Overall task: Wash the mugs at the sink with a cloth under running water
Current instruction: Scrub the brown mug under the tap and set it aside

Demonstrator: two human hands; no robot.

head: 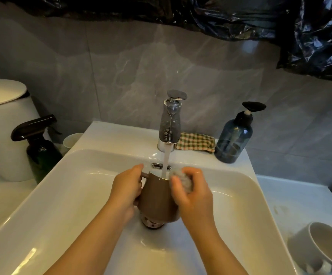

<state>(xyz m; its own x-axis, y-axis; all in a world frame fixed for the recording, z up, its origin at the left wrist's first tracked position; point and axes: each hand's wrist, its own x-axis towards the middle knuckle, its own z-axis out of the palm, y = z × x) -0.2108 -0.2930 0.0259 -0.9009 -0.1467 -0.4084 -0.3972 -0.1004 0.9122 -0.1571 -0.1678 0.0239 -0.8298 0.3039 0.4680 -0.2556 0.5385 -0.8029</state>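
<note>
A brown mug [157, 197] is held over the white sink [62, 195], its open top tilted away toward the tap [169, 124]. Water [166, 161] runs from the tap onto the mug's rim. My left hand [126, 187] grips the mug by its handle side. My right hand [193, 191] holds a bunched grey cloth [183, 180] against the mug's rim and right side. A grey mug [319, 247] lies on its side on the counter at lower right.
A checked cloth [197, 142] lies behind the tap. A blue pump bottle [233, 141] stands on the sink's back right corner. At left are a dark spray bottle [40, 147], a small white cup [72, 140] and a white lidded bin [4, 124]. Black plastic sheeting [310, 36] hangs above.
</note>
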